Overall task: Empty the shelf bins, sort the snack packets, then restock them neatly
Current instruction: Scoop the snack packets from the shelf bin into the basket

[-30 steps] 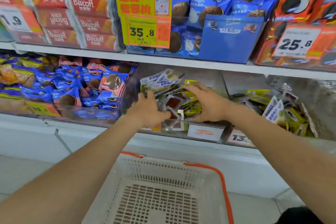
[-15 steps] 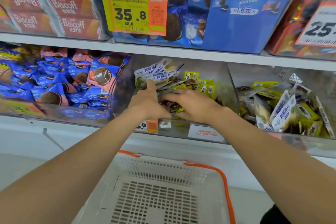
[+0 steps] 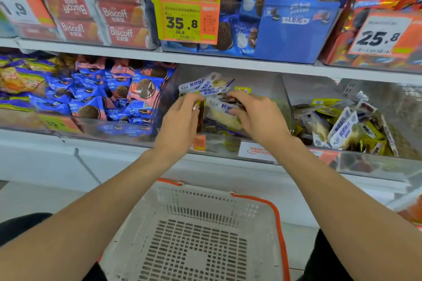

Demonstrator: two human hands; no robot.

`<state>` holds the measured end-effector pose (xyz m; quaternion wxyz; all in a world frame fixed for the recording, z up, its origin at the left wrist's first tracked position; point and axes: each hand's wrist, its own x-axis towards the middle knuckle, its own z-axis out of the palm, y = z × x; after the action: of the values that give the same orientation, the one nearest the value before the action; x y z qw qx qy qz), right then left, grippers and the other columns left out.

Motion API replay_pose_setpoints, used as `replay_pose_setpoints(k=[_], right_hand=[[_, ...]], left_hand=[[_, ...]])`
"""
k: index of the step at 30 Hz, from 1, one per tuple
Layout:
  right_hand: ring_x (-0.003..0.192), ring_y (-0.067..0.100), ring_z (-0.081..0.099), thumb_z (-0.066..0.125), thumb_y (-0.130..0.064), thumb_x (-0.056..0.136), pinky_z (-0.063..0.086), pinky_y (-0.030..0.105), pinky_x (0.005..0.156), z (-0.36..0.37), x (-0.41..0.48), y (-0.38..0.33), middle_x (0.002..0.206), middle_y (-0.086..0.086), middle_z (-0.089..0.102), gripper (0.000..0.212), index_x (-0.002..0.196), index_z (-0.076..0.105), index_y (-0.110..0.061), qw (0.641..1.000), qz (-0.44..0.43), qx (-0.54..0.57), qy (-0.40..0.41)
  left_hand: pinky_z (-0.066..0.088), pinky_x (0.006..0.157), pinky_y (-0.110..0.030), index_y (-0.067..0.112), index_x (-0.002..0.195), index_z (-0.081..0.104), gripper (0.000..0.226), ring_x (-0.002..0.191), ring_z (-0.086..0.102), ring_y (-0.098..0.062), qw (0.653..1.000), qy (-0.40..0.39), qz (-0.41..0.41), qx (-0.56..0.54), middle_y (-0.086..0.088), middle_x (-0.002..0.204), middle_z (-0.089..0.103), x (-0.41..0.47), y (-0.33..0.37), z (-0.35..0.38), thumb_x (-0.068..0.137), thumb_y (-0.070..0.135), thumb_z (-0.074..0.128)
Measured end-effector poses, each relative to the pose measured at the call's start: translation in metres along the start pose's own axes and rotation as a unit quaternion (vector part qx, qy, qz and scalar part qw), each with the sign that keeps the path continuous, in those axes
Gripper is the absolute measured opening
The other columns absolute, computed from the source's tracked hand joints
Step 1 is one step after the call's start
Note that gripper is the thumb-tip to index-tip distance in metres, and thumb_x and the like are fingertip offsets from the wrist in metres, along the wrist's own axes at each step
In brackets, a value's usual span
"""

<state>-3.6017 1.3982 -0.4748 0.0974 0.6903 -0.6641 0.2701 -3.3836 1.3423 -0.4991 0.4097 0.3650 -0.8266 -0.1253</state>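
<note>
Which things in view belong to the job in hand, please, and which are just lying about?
Job: left hand and right hand, both gripping snack packets in the middle bin; mixed packets in the right bin; white basket below.
Lying about: Biscoff packs, yellow price tag, blue display box on the upper shelf.

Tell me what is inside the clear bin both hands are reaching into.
Inside the clear bin: white-and-blue packets at the back and a yellow packet. The left hand and right hand grip a bunch of packets, covering whatever lies beneath.
</note>
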Motion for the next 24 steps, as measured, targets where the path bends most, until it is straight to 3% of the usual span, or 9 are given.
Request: replay_pose_setpoints(k=[2,4,6,9,12,15,17,21,24], right_hand=[[0.090,0.039,0.070,0.063,-0.037,0.101,0.059,0.048,0.074,-0.013,-0.007,-0.005,0.109,0.009,0.075,0.037,0.137,0.057,-0.032,0.999,0.002,0.018,0.047],[0.088,0.033,0.072,0.063,-0.037,0.102,0.059,0.046,0.074,-0.026,-0.016,-0.013,0.110,0.005,0.076,0.035,0.135,0.059,-0.028,0.993,-0.004,0.048,0.104],[0.091,0.025,0.073,0.066,-0.033,0.101,0.059,0.042,0.077,-0.041,-0.027,-0.026,0.111,-0.001,0.077,0.033,0.132,0.062,-0.024,0.984,-0.008,0.089,0.156],[0.096,0.011,0.073,0.072,-0.024,0.098,0.056,0.021,0.084,-0.065,-0.054,-0.050,0.110,-0.008,0.077,0.029,0.126,0.068,-0.018,0.964,-0.007,0.170,0.206],[0.091,0.007,0.072,0.075,-0.023,0.096,0.055,0.018,0.082,-0.081,-0.086,-0.065,0.103,-0.015,0.076,0.028,0.123,0.070,-0.021,0.955,0.010,0.224,0.194],[0.082,0.012,0.070,0.077,-0.032,0.092,0.054,0.030,0.079,-0.073,-0.109,-0.060,0.089,-0.010,0.076,0.029,0.119,0.069,-0.022,0.977,0.035,0.197,0.076],[0.074,0.018,0.064,0.078,-0.036,0.089,0.050,0.036,0.070,-0.053,-0.121,-0.052,0.078,-0.005,0.069,0.025,0.105,0.068,-0.019,0.985,0.070,0.150,-0.049],[0.071,0.026,0.058,0.074,-0.038,0.091,0.047,0.040,0.063,-0.018,-0.142,-0.041,0.074,0.000,0.059,0.026,0.089,0.059,-0.018,0.958,0.099,0.095,-0.250],[0.070,0.029,0.054,0.064,-0.037,0.100,0.041,0.038,0.062,-0.008,-0.148,-0.039,0.075,-0.002,0.052,0.023,0.086,0.049,-0.026,0.923,0.084,0.087,-0.365]], left_hand=[[0.046,0.078,-0.030,0.014,0.127,0.059,0.021,0.090,0.058,-0.013,0.997,0.067,0.006,-0.030,-0.003,0.108,0.065,0.001,0.010,-0.004,0.108,0.011,0.051],[0.039,0.064,-0.022,0.015,0.127,0.058,0.020,0.069,0.051,-0.004,0.991,0.114,-0.017,-0.066,0.011,0.086,0.059,-0.001,0.026,-0.010,0.108,0.013,0.052],[0.036,0.058,-0.020,0.018,0.132,0.054,0.026,0.059,0.052,-0.005,0.981,0.138,-0.054,-0.129,0.017,0.086,0.060,-0.008,0.045,-0.017,0.106,0.015,0.055],[0.049,0.076,-0.018,0.018,0.139,0.049,0.040,0.082,0.062,-0.001,0.964,0.154,-0.122,-0.177,0.024,0.115,0.060,-0.028,0.063,-0.030,0.101,0.015,0.060],[0.058,0.081,-0.032,0.020,0.133,0.054,0.040,0.099,0.070,-0.018,0.933,0.085,-0.289,-0.199,-0.001,0.120,0.066,-0.048,0.062,-0.046,0.095,0.017,0.068],[0.063,0.066,-0.040,0.006,0.100,0.069,0.009,0.080,0.076,-0.033,0.892,-0.120,-0.391,-0.191,-0.016,0.087,0.076,-0.063,0.062,-0.056,0.092,0.009,0.067],[0.061,0.053,-0.033,0.000,0.092,0.067,0.002,0.062,0.075,-0.022,0.857,-0.244,-0.416,-0.181,-0.014,0.076,0.075,-0.078,0.061,-0.055,0.095,0.000,0.066],[0.060,0.061,-0.024,0.006,0.118,0.067,0.022,0.089,0.074,-0.021,0.838,-0.419,-0.346,-0.045,-0.015,0.115,0.069,-0.100,0.043,-0.040,0.097,0.011,0.070],[0.064,0.083,-0.037,0.015,0.130,0.062,0.029,0.107,0.067,-0.025,0.822,-0.472,-0.317,-0.033,-0.006,0.125,0.057,-0.106,0.036,-0.030,0.102,0.019,0.065]])
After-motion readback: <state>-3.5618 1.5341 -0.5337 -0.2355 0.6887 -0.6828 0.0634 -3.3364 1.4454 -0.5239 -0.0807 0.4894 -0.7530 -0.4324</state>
